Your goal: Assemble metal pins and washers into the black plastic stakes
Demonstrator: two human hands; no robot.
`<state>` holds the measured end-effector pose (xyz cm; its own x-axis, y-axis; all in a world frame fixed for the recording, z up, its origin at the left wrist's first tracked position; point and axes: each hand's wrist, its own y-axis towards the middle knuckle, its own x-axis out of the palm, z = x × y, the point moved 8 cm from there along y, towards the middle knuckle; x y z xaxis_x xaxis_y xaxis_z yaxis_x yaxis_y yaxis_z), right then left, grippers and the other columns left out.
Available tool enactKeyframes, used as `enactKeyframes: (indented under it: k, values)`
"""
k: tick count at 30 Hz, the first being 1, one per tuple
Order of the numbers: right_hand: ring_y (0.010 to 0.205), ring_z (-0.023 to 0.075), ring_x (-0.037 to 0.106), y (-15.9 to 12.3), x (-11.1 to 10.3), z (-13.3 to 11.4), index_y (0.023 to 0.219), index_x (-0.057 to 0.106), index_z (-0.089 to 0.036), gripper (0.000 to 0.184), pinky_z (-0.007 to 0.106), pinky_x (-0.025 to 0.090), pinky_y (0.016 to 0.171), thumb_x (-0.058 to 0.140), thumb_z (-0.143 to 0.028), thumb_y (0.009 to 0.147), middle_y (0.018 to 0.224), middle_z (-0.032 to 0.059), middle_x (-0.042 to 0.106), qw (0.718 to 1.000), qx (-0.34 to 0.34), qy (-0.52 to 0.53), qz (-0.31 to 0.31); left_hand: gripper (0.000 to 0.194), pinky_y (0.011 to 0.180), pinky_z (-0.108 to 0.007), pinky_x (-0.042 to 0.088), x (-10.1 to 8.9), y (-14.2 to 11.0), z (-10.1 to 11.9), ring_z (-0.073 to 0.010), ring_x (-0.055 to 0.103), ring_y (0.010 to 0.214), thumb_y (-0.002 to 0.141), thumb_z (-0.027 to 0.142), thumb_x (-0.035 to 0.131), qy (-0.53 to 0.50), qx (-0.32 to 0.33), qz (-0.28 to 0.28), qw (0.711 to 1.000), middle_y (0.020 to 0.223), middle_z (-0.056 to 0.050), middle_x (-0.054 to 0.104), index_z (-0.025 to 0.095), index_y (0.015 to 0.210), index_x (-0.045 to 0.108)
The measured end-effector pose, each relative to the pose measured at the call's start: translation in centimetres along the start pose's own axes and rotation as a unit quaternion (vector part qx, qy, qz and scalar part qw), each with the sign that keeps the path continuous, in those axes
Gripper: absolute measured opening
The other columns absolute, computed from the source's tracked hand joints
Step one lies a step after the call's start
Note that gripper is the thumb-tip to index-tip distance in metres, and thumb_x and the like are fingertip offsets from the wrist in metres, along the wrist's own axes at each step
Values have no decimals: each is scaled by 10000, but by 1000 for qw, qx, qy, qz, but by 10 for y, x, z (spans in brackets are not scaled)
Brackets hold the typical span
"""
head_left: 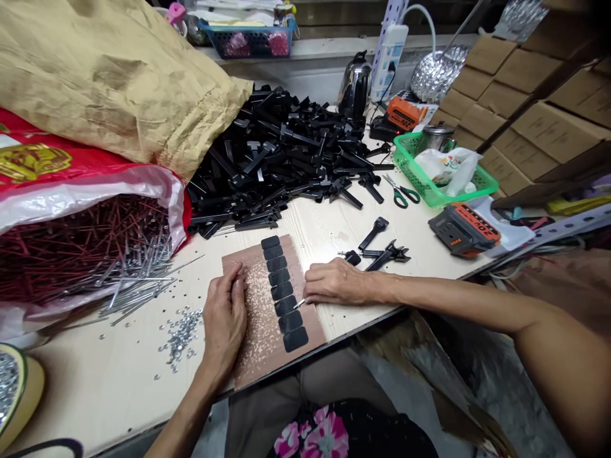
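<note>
A brown board with pale specks lies at the table's front edge, carrying a column of black rounded pads. My right hand is closed at the board's right side. From its fingers a thin metal pin-like piece points at one of the lower pads; its other end is hidden in the hand. My left hand rests on the board's left edge with fingers curled and thumb pressed in. What it may hold there is hidden. Small shiny metal pieces are scattered left of that hand.
Black plastic parts are heaped at the back, with a few loose ones beyond my right hand. An open sack spills long metal rods. Scissors, a green basket, a battery pack and stacked cartons stand right.
</note>
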<state>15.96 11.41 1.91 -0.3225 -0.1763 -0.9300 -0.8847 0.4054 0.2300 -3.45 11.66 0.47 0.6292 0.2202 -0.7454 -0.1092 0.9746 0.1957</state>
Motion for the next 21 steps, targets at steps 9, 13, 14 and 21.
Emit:
enactKeyframes:
  k: [9, 13, 14, 21]
  values:
    - [800, 154, 499, -2, -38, 51, 863, 665, -203, 290, 281, 337, 695, 517, -445, 925, 839, 17, 622, 993, 95, -60, 22, 360, 899, -386, 458, -2, -5, 2, -226, 580, 993, 913, 375, 420, -56, -5, -8, 998, 1071, -88, 589, 189, 1170, 591]
    - [808, 150, 487, 79, -26, 61, 873, 645, -172, 264, 267, 351, 695, 467, -344, 964, 888, 38, 615, 990, 72, -98, 72, 356, 851, -360, 471, -9, -1, -7, -225, 593, 988, 891, 409, 468, -108, -54, -7, 993, 1085, -87, 618, 195, 1136, 612]
    - [815, 156, 486, 103, -17, 64, 867, 642, -175, 248, 270, 351, 686, 478, -336, 959, 901, 41, 614, 988, 72, -117, 68, 360, 827, -349, 476, -16, 1, -13, -225, 599, 975, 884, 426, 478, -120, -72, 2, 990, 1078, -85, 629, 197, 1125, 617]
    - [937, 228, 505, 198, 38, 81, 933, 653, -141, 211, 319, 378, 690, 446, -180, 949, 1009, 106, 611, 979, 67, -191, -9, 339, 707, -314, 437, -105, -2, -65, -204, 584, 816, 862, 482, 486, 60, -82, 88, 991, 956, -45, 670, 219, 944, 684]
